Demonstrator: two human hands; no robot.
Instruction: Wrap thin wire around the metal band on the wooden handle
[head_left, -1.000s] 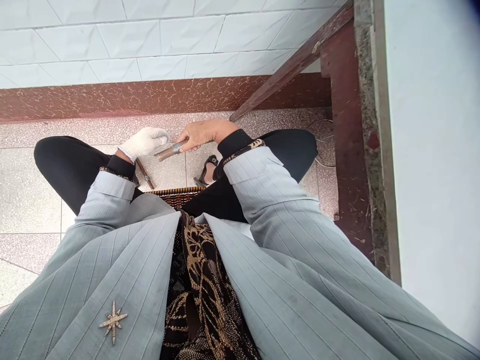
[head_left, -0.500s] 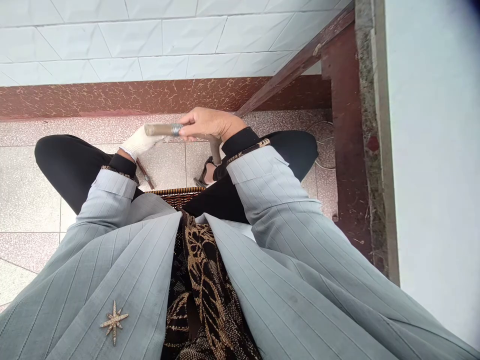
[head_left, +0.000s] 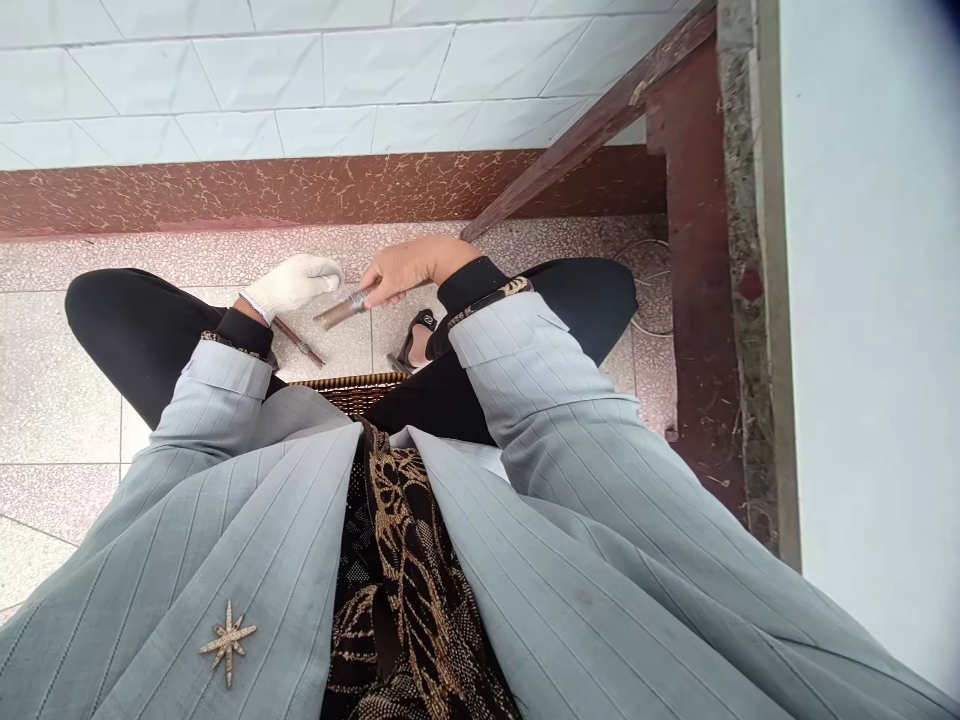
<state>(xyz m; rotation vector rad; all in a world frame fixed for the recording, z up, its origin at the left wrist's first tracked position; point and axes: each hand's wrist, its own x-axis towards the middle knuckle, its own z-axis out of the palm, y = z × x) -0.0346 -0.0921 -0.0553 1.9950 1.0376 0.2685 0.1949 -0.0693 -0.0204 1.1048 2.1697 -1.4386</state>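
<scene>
My left hand (head_left: 294, 284) wears a white knit glove, its fingers curled closed. A thin reddish-brown stick (head_left: 306, 348) with a wire binding near its end sticks out below the gloved wrist, apparently held in that hand; the grip itself is hidden. Bare, my right hand (head_left: 409, 270) is closed around a thicker grey-brown wooden handle (head_left: 339, 313) wound with silvery wire. The handle's blunt end points left and down, just below the gloved fingertips and apart from them. My right palm and sleeve hide its other end.
Below my hands is the rim of a brown woven basket (head_left: 352, 381), between my black-trousered knees. A black shoe (head_left: 418, 335) rests on the speckled floor tiles (head_left: 67, 370). White wall tiles (head_left: 382, 65) rise ahead. A dark red wooden frame (head_left: 694, 250) and a pale cable (head_left: 649, 270) are at right.
The thick handle's free end has swung down, away from the gloved hand. My left hand has shifted slightly right and up, and the thin stick has turned closer to level.
</scene>
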